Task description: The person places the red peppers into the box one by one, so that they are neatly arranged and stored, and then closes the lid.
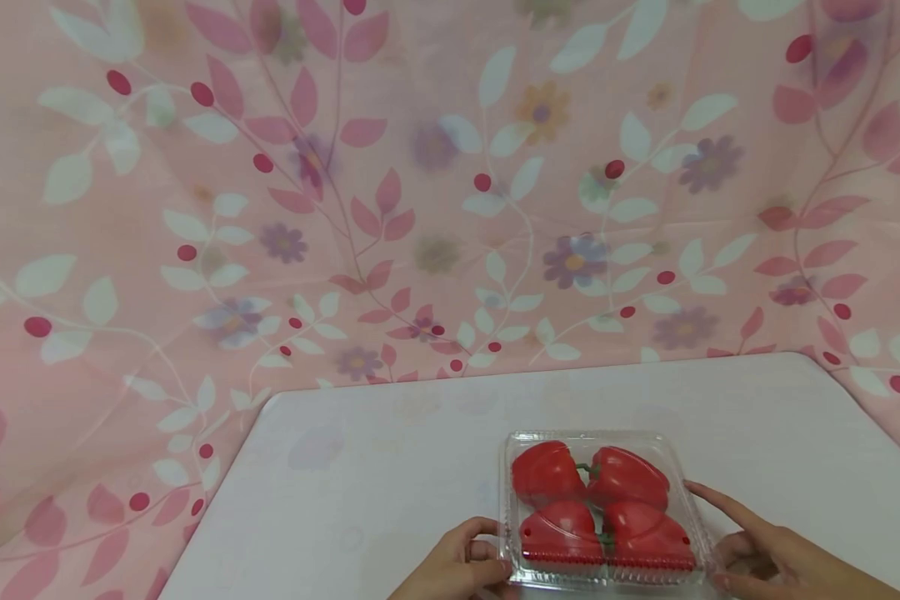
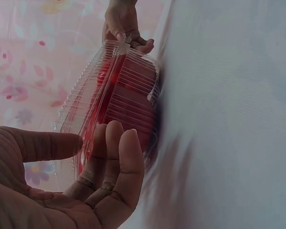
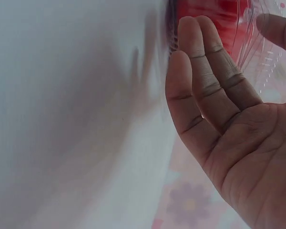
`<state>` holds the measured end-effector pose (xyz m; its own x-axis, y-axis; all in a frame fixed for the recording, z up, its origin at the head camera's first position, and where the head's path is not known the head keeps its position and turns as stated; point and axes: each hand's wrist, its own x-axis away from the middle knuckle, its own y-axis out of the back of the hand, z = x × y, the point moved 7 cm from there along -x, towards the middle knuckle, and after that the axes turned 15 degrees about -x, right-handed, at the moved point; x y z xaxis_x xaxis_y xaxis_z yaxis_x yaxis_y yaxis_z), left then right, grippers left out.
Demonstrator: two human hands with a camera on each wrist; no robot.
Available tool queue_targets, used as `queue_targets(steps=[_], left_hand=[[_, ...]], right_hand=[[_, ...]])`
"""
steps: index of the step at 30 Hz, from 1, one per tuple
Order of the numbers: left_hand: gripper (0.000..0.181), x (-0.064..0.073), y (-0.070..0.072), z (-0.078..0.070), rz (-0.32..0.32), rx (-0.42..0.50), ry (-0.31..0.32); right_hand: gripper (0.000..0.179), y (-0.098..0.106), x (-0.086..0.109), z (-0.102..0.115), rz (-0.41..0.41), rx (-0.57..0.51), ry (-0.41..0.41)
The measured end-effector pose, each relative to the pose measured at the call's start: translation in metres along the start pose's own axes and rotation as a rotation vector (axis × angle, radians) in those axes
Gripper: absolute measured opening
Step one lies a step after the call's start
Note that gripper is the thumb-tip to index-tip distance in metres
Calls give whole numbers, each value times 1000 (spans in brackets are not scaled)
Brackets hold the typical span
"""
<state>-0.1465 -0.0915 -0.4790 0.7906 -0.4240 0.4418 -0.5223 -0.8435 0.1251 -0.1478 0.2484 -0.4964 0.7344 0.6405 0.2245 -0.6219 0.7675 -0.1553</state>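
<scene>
A clear plastic clamshell container (image 1: 521,575) lies on the white table, its lid down. Several red bell peppers (image 1: 547,471) with green stems show through the lid, in two rows. At the container's left side, my left hand (image 1: 461,562) holds the edge, thumb at the rim and fingers bent beside the ribbed wall. My right hand (image 1: 765,550) holds the opposite side, its index finger stretched along the edge toward the far corner. Close up in the right wrist view, the right thumb (image 3: 276,31) meets the rim and the other fingers lie near the wall.
The white table (image 1: 360,467) spreads out to the left, right and behind the container. A pink floral cloth (image 1: 450,192) hangs behind the table and down both of its sides.
</scene>
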Motion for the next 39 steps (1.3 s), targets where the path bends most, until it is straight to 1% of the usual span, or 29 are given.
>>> queue_targets(steps=[3,4,8,10,14,19,25,28,32,36,39], left_hand=[[43,1,0,2,-17,2,27],[43,1,0,3,-18,1,32],[43,0,0,4,-2,9,30],[43,0,1,3,8,3,27],[43,-1,2,3,1,-13,39],[44,-3,2,7,-20,13,67],[45,-3,1,8,-20,40,72],[46,-2,0,8,-10,30,69],[47,-2,0,7,7,2,60],[46,1,2,6,34,-47,47],[42,4,5,3,61,-93,26]], right_hand=[[81,-5,-1,-1,27,-74,4],[80,-7,-1,-2,42,-116,7],[79,-15,-1,-2,83,-236,7],[78,-17,-1,-3,78,-261,-2],[78,-19,0,-2,91,-290,0],[76,-19,-1,-1,109,-335,5],[74,-15,-1,-4,120,-327,6],[71,-13,-1,-5,103,-338,-37],[74,-10,0,-5,53,-302,-75],[74,-7,0,0,76,-225,-37],[72,-3,1,5,106,-138,22]])
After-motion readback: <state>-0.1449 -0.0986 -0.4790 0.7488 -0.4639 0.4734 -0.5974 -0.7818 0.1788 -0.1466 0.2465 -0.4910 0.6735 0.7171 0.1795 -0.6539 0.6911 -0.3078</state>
